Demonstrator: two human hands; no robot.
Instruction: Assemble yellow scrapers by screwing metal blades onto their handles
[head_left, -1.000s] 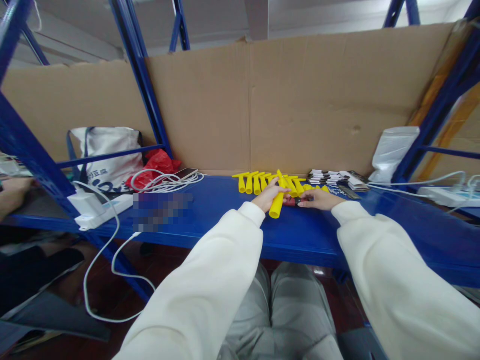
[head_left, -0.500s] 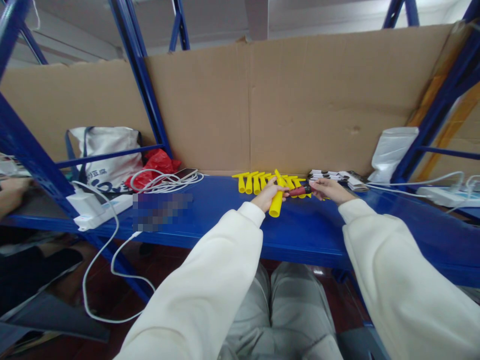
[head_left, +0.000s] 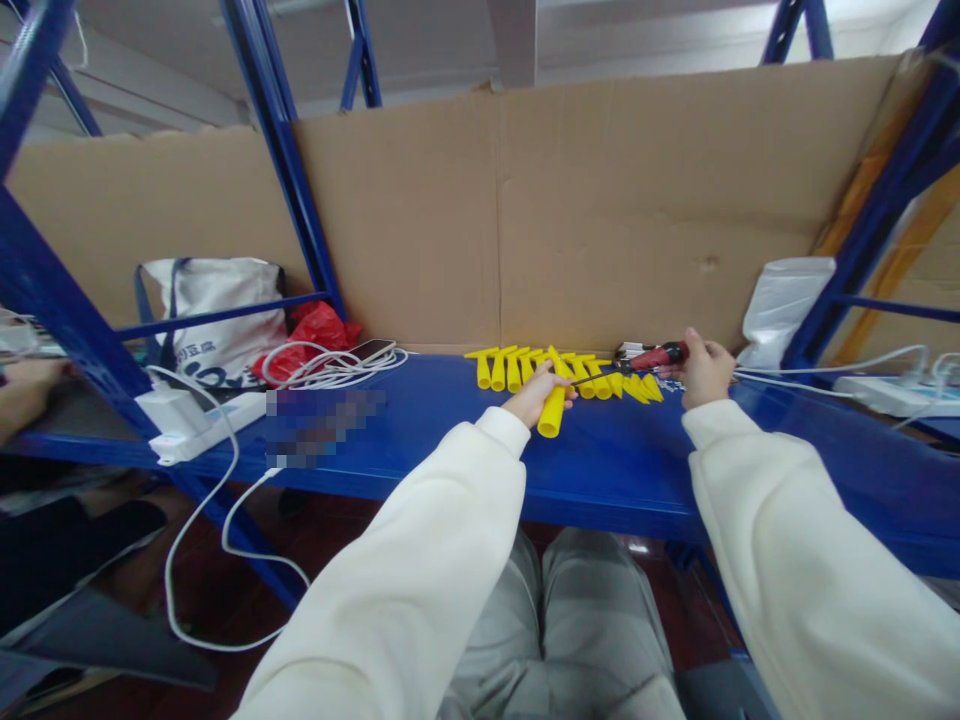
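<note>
My left hand (head_left: 534, 394) is closed around a hollow yellow plastic tube (head_left: 551, 412) whose open end faces me. In my right hand (head_left: 705, 368) is a screwdriver with a red and black handle (head_left: 660, 356), gripped at the handle's end. Its thin dark shaft (head_left: 596, 379) points left, and the tip is at the yellow tube by my left fingers; whether it is inside the tube I cannot tell. Behind the hands lies a row of similar yellow tubes (head_left: 498, 372). Small flat yellow pieces (head_left: 641, 388) lie below the screwdriver handle.
Blue shelf top (head_left: 442, 420) with a tall cardboard panel (head_left: 600, 200) behind. On the left are coiled white cables (head_left: 322, 368), a red plastic bag (head_left: 319, 325), a fabric bag (head_left: 214, 300) and a power strip (head_left: 202, 425). A white pouch (head_left: 784, 310) leans at the right. A person's hand (head_left: 30, 392) shows far left.
My right hand has moved right and slightly up with the screwdriver, baring its shaft between handle and tube. My left hand stays nearly in place with the yellow tube.
</note>
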